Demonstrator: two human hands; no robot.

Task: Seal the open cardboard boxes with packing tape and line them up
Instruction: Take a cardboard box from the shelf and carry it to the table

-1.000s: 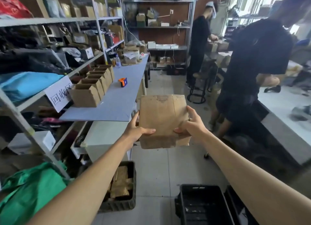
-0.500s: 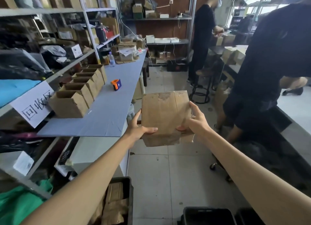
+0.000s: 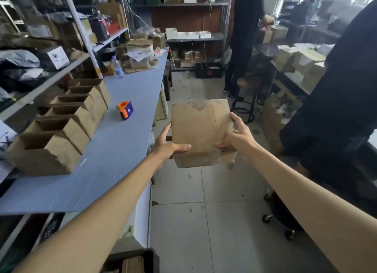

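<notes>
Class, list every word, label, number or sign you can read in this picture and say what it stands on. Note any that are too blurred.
No text can be read for certain.
White sign at the left edge, on the shelf front: cut off, only dark strokes show.
Orange-and-blue tape dispenser on the blue table: small white mark, too small to read.
Papers on the far cartons: print blurred.
Flattened cardboard box in both hands: no print visible.

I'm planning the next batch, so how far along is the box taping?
Done: a row of boxes lined up on the blue table, tops open. In hand: left hand and right hand hold a flat box over the floor. Left: taping; the tape dispenser lies untouched.
</notes>
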